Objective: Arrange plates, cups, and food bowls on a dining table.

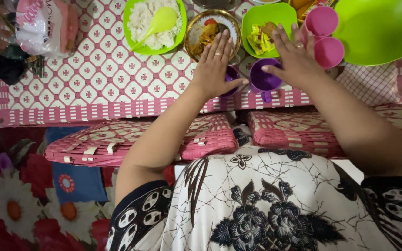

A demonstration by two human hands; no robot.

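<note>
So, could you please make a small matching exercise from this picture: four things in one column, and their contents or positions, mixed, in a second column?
Things:
1. green square plate
2. gold-rimmed bowl
3. purple cup
4. pink cups

Descriptions:
A. stacked beside the large green bowl
B. white rice with a green spoon
C. next to the right hand
D. food partly behind the left hand

Pairs: 1-B, 2-D, 3-C, 4-A

Purple mug [262,80]; 2 pink cups [321,21]; lime-green plates [378,29]; pink-white woven mat [103,74], cross-in-diamond pattern.
</note>
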